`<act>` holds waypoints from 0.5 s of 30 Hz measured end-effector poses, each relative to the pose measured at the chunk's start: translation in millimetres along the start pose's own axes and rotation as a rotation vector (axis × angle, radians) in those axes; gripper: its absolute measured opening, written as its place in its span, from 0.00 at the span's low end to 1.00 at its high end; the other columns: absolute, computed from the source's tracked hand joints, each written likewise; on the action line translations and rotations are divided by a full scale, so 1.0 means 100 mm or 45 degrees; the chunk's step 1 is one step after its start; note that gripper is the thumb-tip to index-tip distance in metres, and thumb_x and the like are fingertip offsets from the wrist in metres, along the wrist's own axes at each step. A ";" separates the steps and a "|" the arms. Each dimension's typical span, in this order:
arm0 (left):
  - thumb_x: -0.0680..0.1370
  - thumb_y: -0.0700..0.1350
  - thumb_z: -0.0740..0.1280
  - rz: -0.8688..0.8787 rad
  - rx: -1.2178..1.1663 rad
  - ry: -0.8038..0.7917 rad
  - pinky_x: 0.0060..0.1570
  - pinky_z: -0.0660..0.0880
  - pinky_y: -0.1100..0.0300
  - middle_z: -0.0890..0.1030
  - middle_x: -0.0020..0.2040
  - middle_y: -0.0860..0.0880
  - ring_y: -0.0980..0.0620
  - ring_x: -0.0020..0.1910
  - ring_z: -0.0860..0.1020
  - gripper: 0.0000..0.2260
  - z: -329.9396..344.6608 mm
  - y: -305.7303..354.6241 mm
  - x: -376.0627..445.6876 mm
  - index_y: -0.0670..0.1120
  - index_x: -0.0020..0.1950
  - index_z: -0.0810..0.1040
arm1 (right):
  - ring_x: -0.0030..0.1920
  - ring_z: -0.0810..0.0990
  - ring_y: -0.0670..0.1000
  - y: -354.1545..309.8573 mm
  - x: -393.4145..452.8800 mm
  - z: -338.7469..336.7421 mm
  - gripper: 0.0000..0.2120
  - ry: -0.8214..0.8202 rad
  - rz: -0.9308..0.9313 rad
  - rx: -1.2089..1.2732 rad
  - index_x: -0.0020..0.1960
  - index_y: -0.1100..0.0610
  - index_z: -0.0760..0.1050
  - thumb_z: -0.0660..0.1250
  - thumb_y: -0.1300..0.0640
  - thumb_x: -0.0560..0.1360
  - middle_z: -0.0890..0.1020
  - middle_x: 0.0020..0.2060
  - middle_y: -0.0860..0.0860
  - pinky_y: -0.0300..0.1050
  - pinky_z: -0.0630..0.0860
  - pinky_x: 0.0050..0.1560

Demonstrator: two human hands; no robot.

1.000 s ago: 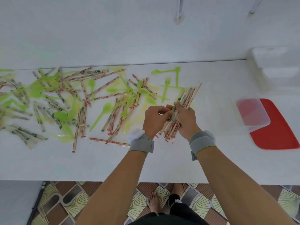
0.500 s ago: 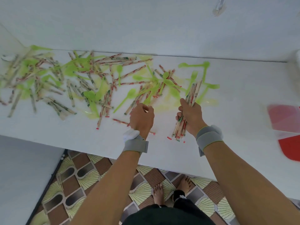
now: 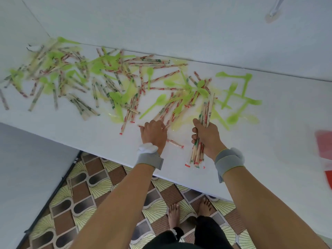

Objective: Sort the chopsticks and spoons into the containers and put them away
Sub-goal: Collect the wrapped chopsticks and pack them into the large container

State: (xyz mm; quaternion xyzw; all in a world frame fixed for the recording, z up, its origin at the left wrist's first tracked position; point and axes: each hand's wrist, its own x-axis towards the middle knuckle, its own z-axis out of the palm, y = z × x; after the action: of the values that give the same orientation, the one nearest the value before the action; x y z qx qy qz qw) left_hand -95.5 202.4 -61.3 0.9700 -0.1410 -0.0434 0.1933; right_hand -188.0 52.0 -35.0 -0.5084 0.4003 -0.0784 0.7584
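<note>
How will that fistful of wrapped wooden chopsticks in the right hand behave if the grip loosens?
The bundle of paper-wrapped wooden chopsticks is probably stiff and light. Held mid-length by the right hand, its loose sticks already splay unevenly, so some would likely slide out and roll.

Red tray point(image 3: 324, 146) blurred and cut off at right edge, left hand point(image 3: 154, 134) fingertips hidden

No writing can be read anywhere. The paper sleeves on the wrapped chopsticks point(image 3: 143, 62) scattered over the white table point(image 3: 269, 133) carry red and green print, as does the bundle point(image 3: 198, 151) gripped in the right hand point(image 3: 206, 137), but it is too blurred and small to make out.
</note>
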 end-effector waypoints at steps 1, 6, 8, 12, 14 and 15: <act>0.81 0.48 0.64 0.000 0.008 0.002 0.60 0.65 0.49 0.82 0.53 0.47 0.43 0.55 0.77 0.09 0.00 0.02 0.02 0.48 0.54 0.83 | 0.25 0.69 0.50 0.00 0.01 -0.01 0.06 -0.002 0.000 -0.004 0.50 0.53 0.72 0.68 0.54 0.81 0.73 0.31 0.52 0.44 0.70 0.28; 0.78 0.45 0.68 -0.043 -0.374 0.104 0.47 0.76 0.52 0.82 0.45 0.49 0.46 0.45 0.79 0.06 -0.09 0.18 -0.01 0.46 0.46 0.83 | 0.26 0.72 0.53 -0.06 0.08 -0.08 0.05 -0.016 -0.001 0.033 0.52 0.56 0.72 0.67 0.55 0.82 0.76 0.32 0.53 0.45 0.72 0.29; 0.77 0.44 0.69 -0.058 -0.539 0.151 0.42 0.75 0.57 0.81 0.41 0.52 0.51 0.42 0.79 0.05 -0.13 0.30 -0.06 0.46 0.45 0.83 | 0.29 0.77 0.55 -0.12 0.11 -0.08 0.05 -0.039 -0.004 0.072 0.54 0.57 0.73 0.66 0.55 0.83 0.81 0.36 0.55 0.47 0.76 0.31; 0.76 0.43 0.71 0.005 -0.816 0.118 0.38 0.73 0.65 0.80 0.36 0.55 0.61 0.34 0.76 0.04 -0.10 0.51 -0.14 0.46 0.42 0.83 | 0.46 0.86 0.57 -0.22 0.23 -0.05 0.09 -0.106 -0.061 0.093 0.61 0.57 0.74 0.65 0.53 0.83 0.86 0.48 0.57 0.57 0.84 0.51; 0.76 0.43 0.72 0.065 -0.817 0.079 0.37 0.70 0.67 0.79 0.34 0.56 0.60 0.33 0.74 0.04 -0.05 0.59 -0.18 0.46 0.42 0.83 | 0.51 0.87 0.58 -0.27 0.28 -0.04 0.12 -0.130 -0.090 0.154 0.63 0.58 0.73 0.64 0.53 0.84 0.87 0.50 0.58 0.58 0.82 0.56; 0.76 0.43 0.72 0.095 -0.807 0.072 0.38 0.70 0.66 0.79 0.35 0.56 0.60 0.33 0.73 0.03 -0.03 0.63 -0.21 0.46 0.43 0.83 | 0.51 0.87 0.59 -0.30 0.30 -0.04 0.12 -0.129 -0.090 0.215 0.64 0.59 0.71 0.63 0.54 0.84 0.87 0.50 0.59 0.59 0.82 0.56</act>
State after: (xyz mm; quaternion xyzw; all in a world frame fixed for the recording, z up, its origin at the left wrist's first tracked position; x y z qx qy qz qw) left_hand -130.8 154.0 -33.3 0.8565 -0.1505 -0.0511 0.4911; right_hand -162.7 19.5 -26.6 -0.4599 0.3352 -0.1129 0.8145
